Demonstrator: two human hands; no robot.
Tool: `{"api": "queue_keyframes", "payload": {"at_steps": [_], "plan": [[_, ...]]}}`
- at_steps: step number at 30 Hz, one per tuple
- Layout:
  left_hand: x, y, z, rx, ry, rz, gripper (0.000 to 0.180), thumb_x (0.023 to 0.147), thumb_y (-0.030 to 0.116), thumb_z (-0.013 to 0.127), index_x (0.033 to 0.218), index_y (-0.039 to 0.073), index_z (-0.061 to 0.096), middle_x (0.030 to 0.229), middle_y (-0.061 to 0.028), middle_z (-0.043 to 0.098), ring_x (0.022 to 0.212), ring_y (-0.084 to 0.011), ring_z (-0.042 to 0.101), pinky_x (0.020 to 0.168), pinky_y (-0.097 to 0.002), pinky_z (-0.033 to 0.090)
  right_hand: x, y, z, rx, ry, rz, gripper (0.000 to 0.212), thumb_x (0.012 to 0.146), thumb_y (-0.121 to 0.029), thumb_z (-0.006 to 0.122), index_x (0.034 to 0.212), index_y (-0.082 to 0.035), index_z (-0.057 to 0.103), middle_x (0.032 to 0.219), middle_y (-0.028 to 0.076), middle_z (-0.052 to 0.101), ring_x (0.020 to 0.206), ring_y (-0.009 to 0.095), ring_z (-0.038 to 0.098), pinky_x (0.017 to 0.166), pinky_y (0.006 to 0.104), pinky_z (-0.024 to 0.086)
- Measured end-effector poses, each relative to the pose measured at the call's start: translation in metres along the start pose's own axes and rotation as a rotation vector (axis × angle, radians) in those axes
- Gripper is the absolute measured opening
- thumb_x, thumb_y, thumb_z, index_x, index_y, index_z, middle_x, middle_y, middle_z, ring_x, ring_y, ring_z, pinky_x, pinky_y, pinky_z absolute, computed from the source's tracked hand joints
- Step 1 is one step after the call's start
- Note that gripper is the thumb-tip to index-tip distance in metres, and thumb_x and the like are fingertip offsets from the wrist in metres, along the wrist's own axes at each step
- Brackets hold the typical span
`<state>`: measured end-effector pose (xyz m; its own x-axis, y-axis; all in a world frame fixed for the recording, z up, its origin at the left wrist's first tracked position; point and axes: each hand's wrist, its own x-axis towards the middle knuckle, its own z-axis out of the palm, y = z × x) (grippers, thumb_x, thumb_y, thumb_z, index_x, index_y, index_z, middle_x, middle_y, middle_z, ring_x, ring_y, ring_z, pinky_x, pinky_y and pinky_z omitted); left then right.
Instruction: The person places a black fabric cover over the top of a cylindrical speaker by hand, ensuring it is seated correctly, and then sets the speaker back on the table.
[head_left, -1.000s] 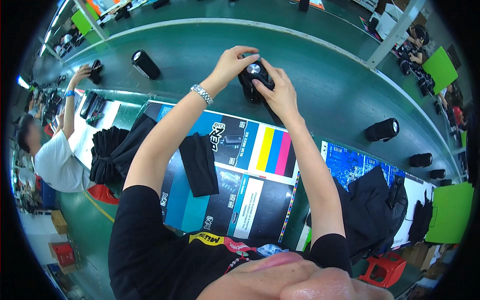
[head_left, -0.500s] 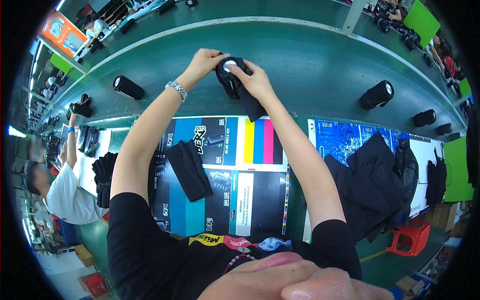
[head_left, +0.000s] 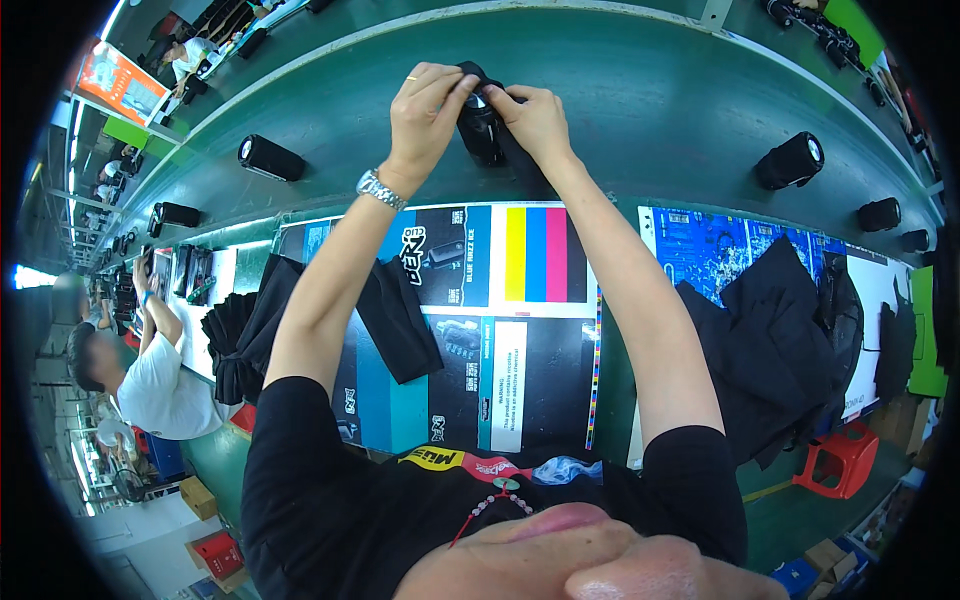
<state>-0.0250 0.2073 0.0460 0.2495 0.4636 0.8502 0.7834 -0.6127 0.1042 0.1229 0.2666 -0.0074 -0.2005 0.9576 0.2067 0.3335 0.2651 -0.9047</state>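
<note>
Out over the green bench, a black cylindrical speaker [head_left: 480, 138] with a silver round end stands between my two hands. Black cloth [head_left: 480, 72] lies over the far edge of that end, and a strip of it hangs down along the speaker's right side. My left hand [head_left: 425, 112] pinches the cloth at the left of the silver end. With fingers curled, my right hand [head_left: 537, 122] grips it from the right, thumb close to the end face. A folded black cloth sleeve [head_left: 402, 325] lies nearer to me, below my left forearm.
Several black speakers lie along the green bench [head_left: 640, 120], one on the left [head_left: 270, 158], another on the right [head_left: 790, 160]. Printed sheets [head_left: 545, 255] cover the near worktop. Black cloth piles [head_left: 765, 340] flank me. A co-worker [head_left: 170, 390] sits at left; a red stool [head_left: 840, 460] stands at right.
Both hands have shifted slightly away from me with the speaker. My left hand has come round to pinch the cloth at the end, and my right thumb has left the silver face's middle.
</note>
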Motion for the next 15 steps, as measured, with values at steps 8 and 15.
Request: {"api": "queue_keyframes", "payload": {"at_steps": [8,15], "plan": [[-0.02,0.003,0.014,-0.311,0.386,-0.594,0.027,0.096,0.02,0.051,0.098,-0.001,0.068,0.106,-0.0101,0.064,0.094,-0.0208,0.06,0.083,-0.0308,0.047,-0.031,-0.018,0.001,0.042,-0.136,-0.301,0.064,0.069,-0.041,0.08,0.115,0.0,0.063,0.1,0.018,0.069,0.089,0.029,0.068,0.078,0.035,0.051],[0.01,-0.001,-0.031,0.08,0.237,-0.084,0.028,0.079,0.013,0.071,0.105,0.005,0.068,0.109,-0.0078,0.065,0.097,-0.0227,0.058,0.084,-0.0338,0.047,-0.034,-0.006,-0.025,0.03,-0.149,-0.215,0.062,0.073,-0.037,0.079,0.116,0.003,0.061,0.101,0.02,0.068,0.087,0.025,0.069,0.077,0.0326,0.052]]}}
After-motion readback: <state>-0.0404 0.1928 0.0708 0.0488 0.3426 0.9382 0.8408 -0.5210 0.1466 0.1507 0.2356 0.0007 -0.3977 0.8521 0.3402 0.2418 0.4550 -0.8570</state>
